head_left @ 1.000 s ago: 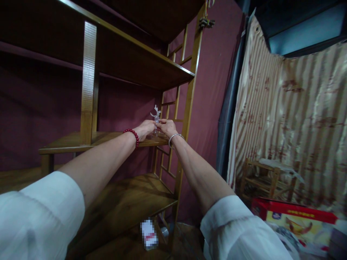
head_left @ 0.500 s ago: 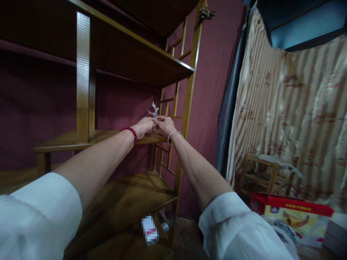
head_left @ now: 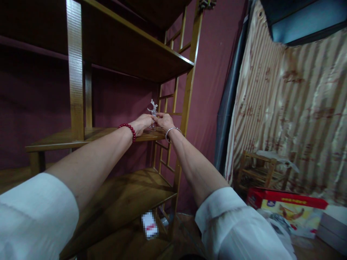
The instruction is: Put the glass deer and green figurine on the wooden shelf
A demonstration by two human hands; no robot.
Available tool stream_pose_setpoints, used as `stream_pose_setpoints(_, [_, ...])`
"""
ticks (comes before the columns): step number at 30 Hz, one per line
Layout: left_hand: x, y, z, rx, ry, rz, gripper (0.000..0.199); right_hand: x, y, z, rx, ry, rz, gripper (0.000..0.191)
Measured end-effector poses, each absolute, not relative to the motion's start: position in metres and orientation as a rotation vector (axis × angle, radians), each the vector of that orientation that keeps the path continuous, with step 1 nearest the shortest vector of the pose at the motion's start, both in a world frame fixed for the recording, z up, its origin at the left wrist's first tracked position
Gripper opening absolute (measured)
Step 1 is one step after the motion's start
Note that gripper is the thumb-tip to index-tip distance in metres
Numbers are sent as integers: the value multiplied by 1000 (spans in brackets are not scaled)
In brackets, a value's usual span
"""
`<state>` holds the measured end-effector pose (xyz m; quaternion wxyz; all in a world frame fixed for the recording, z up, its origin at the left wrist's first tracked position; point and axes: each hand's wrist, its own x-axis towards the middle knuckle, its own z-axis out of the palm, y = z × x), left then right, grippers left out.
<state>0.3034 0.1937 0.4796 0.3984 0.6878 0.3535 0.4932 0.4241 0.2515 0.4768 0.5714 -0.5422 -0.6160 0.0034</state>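
Note:
A clear, glass-like deer figurine with branching antlers (head_left: 153,106) stands upright at the right end of the middle wooden shelf (head_left: 108,133). My left hand (head_left: 142,124), with a red bead bracelet at the wrist, is closed on its left side. From the right, my right hand (head_left: 164,122), a silver bangle on its wrist, pinches the same figurine. Fingers of both hands meet around its body and hide much of it. Its base appears to be at the shelf surface, though I cannot tell whether it touches.
A wooden upright (head_left: 75,72) divides the shelving on the left, and a lattice side frame (head_left: 187,97) closes it on the right. A blurred white packet (head_left: 149,225) lies low down. A red and yellow box (head_left: 292,213), plastic bags and a small wooden rack (head_left: 256,169) stand by the striped curtain (head_left: 306,97).
The view has shifted slightly, so the shelf sits a little higher and further left. Both hands keep their hold on the figurine, which looks much the same.

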Motion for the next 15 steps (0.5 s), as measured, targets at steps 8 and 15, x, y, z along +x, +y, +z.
stream_pose_setpoints(8, [303,187,480,1753,911,1241,31,426,258,476,-1265,-1465,73,35])
stream_pose_setpoints(15, [303,187,481,1752,872,1212,30,425,266,473,-1182,-1431,188,31])
